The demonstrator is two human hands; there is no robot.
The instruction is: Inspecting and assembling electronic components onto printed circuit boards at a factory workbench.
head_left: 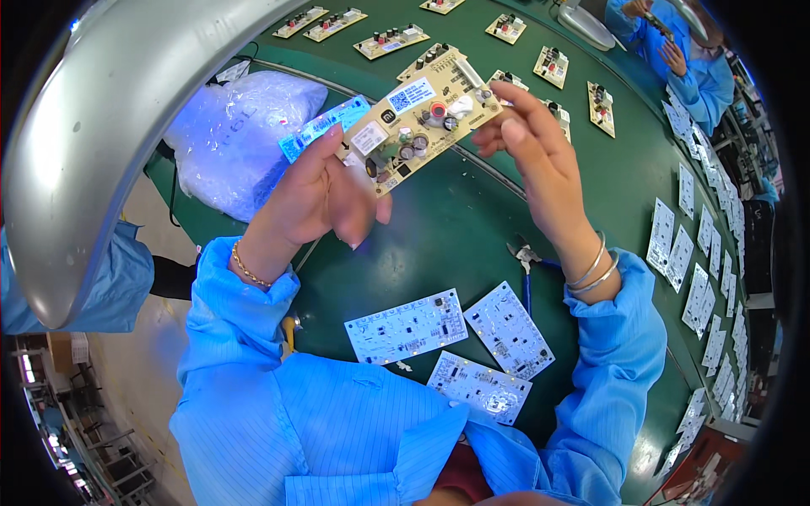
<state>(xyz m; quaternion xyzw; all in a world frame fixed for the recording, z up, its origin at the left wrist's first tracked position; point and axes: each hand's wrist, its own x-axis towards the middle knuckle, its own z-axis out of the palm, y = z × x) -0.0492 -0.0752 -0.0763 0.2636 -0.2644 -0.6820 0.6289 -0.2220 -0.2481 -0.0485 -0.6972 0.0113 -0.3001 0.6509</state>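
Observation:
A tan circuit board (426,114) with capacitors, a white connector and a paper label is raised over the green table, tilted up to the right. My left hand (316,198) grips its lower left end, thumb on top; some of those fingers are blurred. At the upper right end, the fingers of my right hand (540,152) bend around the board's corner and edge, thumb slightly off it. Behind my left thumb shows another board (325,126), lit blue; whether I touch it cannot be told. Below lie white circuit boards (407,325), (510,331), (479,386).
Pliers (525,257) with blue handles lie by my right forearm. A filled plastic bag (240,139) sits at the left, under a large silver lamp (93,152). Tan boards (391,40) stand farther back; rows of white boards (671,244) line the right. Another person (688,67) works at far right.

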